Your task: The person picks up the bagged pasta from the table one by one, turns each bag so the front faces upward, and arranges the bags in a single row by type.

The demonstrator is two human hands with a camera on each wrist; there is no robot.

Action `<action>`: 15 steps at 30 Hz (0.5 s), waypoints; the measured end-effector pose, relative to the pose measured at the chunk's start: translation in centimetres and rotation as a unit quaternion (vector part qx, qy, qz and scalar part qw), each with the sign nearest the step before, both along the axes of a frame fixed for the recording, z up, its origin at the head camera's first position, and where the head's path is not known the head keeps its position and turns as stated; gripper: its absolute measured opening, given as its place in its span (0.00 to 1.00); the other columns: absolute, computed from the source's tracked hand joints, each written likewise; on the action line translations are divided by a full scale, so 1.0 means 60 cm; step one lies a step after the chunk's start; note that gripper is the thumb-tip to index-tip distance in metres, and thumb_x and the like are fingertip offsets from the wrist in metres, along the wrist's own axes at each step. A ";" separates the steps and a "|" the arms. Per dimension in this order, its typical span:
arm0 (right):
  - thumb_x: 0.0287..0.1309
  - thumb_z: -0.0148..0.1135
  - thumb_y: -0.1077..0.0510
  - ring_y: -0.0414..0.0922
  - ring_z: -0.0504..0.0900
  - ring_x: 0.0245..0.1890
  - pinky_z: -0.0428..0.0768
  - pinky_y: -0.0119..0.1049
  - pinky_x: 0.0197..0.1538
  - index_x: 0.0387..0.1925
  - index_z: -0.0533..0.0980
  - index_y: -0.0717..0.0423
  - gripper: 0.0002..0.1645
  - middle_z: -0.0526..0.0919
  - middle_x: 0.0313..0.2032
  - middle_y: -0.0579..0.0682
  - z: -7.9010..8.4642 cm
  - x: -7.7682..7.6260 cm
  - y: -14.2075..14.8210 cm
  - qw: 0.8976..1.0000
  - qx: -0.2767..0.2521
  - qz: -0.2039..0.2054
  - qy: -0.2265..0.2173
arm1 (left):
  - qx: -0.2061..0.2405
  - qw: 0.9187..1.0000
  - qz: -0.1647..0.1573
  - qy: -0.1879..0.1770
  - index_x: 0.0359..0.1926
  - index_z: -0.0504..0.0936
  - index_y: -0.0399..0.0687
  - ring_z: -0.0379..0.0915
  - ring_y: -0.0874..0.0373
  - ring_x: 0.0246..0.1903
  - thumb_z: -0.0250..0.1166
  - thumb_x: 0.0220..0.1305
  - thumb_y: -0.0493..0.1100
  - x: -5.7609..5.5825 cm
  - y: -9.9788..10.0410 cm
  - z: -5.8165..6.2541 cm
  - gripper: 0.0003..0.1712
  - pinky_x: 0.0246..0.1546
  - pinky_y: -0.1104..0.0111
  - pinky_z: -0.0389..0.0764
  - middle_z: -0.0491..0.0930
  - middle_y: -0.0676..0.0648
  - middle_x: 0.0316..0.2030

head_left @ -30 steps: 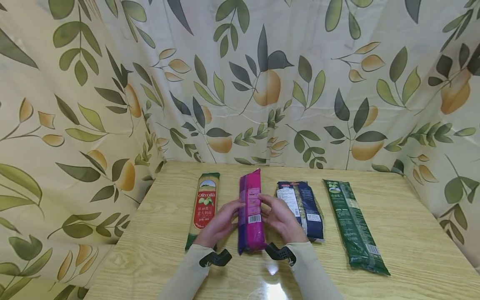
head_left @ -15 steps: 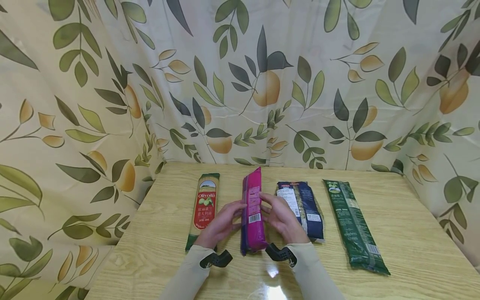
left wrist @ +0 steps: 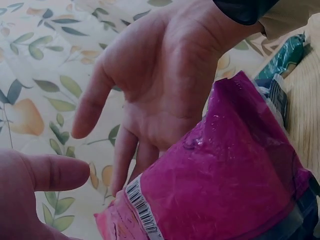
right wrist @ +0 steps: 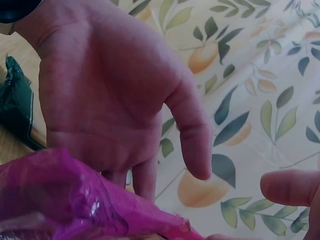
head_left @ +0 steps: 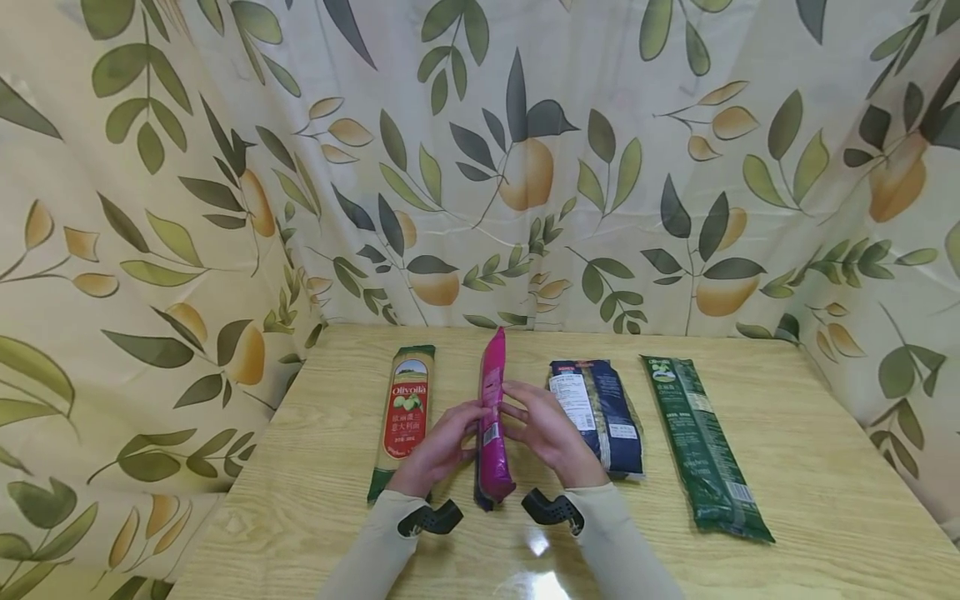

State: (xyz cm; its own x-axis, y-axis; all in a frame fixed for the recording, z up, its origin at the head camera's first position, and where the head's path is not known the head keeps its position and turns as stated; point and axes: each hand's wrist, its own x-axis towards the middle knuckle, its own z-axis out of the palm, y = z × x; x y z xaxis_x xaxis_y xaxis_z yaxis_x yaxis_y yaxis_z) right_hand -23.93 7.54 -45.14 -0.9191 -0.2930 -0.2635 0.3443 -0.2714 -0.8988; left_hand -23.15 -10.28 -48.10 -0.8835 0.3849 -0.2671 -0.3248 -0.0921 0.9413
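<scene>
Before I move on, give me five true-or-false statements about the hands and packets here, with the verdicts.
1. The pink packet is between the left hand and the right hand. True.
2. The pink packet lies flat on its broad side. False: it is tilted up toward its edge.
3. In the head view, the green packet lies to the right of the navy packet. True.
4. The right hand is on the green packet. False: it is at the pink packet.
5. The red-labelled packet lies on the table. True.
</scene>
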 end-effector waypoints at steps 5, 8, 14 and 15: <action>0.78 0.47 0.53 0.61 0.60 0.76 0.64 0.60 0.76 0.77 0.55 0.68 0.35 0.58 0.77 0.63 0.001 0.001 -0.001 1.000 -0.007 0.011 0.002 | -0.002 1.000 0.003 -0.009 0.76 0.61 0.35 0.56 0.41 0.76 0.49 0.78 0.49 0.000 -0.001 0.001 0.33 0.74 0.37 0.59 0.65 0.35 0.73; 0.78 0.48 0.52 0.61 0.60 0.76 0.64 0.60 0.76 0.78 0.53 0.68 0.37 0.57 0.77 0.63 -0.001 0.001 -0.003 1.000 -0.008 0.016 0.004 | 0.000 1.000 0.006 -0.012 0.76 0.60 0.35 0.55 0.40 0.77 0.50 0.78 0.49 0.001 -0.003 -0.001 0.34 0.75 0.37 0.58 0.63 0.34 0.74; 0.79 0.47 0.54 0.61 0.59 0.76 0.64 0.60 0.76 0.80 0.48 0.64 0.39 0.56 0.78 0.62 -0.004 0.000 -0.005 1.000 -0.014 0.012 0.002 | -0.004 1.000 0.012 -0.012 0.74 0.61 0.34 0.59 0.42 0.74 0.52 0.77 0.50 -0.002 -0.003 -0.005 0.34 0.73 0.37 0.60 0.65 0.34 0.73; 0.79 0.47 0.54 0.61 0.59 0.76 0.64 0.60 0.76 0.80 0.47 0.64 0.39 0.56 0.78 0.62 -0.005 0.000 -0.005 1.000 -0.014 0.010 0.002 | -0.006 1.000 0.012 -0.010 0.74 0.62 0.34 0.60 0.43 0.73 0.52 0.76 0.49 -0.003 -0.002 -0.005 0.34 0.72 0.38 0.62 0.66 0.34 0.72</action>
